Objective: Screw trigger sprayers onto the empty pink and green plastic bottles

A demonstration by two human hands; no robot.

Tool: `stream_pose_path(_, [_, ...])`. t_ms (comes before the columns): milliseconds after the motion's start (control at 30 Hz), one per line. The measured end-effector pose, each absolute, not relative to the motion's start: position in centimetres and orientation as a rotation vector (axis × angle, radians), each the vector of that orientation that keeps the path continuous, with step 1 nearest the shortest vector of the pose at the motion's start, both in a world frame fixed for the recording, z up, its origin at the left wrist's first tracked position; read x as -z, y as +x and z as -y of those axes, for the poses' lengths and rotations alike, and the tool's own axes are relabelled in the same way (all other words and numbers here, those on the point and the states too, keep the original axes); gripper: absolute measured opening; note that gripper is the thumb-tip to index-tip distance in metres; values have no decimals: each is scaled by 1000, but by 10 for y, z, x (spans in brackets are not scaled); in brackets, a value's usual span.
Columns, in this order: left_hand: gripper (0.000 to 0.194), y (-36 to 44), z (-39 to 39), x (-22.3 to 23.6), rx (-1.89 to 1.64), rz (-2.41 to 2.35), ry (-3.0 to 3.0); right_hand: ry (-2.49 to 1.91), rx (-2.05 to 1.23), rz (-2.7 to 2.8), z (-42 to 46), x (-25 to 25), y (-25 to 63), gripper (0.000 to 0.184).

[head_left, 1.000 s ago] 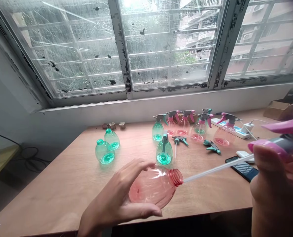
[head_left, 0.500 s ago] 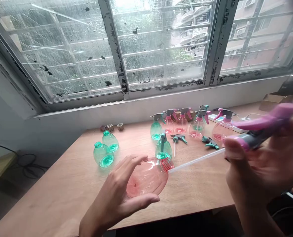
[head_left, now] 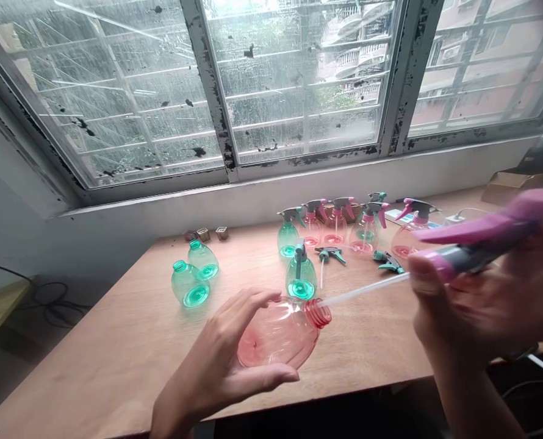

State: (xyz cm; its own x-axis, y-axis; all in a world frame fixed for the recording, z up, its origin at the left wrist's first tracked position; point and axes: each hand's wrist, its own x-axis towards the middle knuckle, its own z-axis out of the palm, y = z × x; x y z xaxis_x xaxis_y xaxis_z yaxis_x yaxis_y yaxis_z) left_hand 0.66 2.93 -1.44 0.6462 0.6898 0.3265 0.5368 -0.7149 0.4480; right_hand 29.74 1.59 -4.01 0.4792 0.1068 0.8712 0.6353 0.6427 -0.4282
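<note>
My left hand (head_left: 235, 347) grips a clear red bottle (head_left: 278, 335), tilted on its side with the threaded neck toward the right. A pink and grey spray head (head_left: 473, 244) is held in my right hand (head_left: 463, 305), its fingers wrapped round it and partly blurred. From the head a white dip tube (head_left: 367, 291) runs left, its end at the mouth of the red bottle; whether the tip is just inside I cannot tell. Behind the bottle stands a green spray bottle (head_left: 301, 274) with its head on.
Two headless green bottles (head_left: 190, 285) stand at the left. Loose teal spray heads (head_left: 330, 255) lie on the wooden table (head_left: 116, 353). Several assembled spray bottles (head_left: 334, 228) line the back, near a power strip (head_left: 402, 216). A cardboard box (head_left: 512, 186) sits far right, below the window.
The red bottle has shifted slightly right in my left hand's grip. The spray head has moved a little left, bringing its tube end to the bottle's mouth.
</note>
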Motion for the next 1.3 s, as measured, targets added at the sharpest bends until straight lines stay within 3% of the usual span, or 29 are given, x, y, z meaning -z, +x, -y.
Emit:
stream_pose_path(133, [72, 9, -30, 14, -704, -1020, 2539, -821, 228, 1074, -26, 41, 277, 71])
stream_pose_path(200, [68, 9, -30, 14, -739, -1095, 2538, -892, -8, 1122, -27, 42, 272, 78])
stream_pose_path(367, [62, 14, -35, 22, -747, -1213, 2477, -1012, -792, 1203, -22, 49, 271, 67])
stream_pose_path(500, [69, 20, -41, 51, -599, -1139, 2463, -1013, -1035, 1268, -18, 86, 264, 68])
stream_pose_path(567, [69, 21, -43, 70, -586, -1109, 2465, -1091, -1106, 1251, -17, 110, 260, 54])
stream_pose_path(733, [79, 24, -35, 112, -866, -1036, 2368, -1132, -1120, 1155, -14, 148, 257, 51])
stream_pose_path(900, [48, 29, -24, 134, -1142, -1086, 1605, -1135, -1262, 1043, -16, 164, 256, 52])
stream_pose_path(1033, [58, 34, -22, 142, -1166, -1145, 1215, -1053, -1303, 1067, -19, 173, 254, 50])
stream_pose_path(1300, [77, 35, -20, 149, -1038, -984, 1491, -956, -1319, 925, -20, 179, 258, 46])
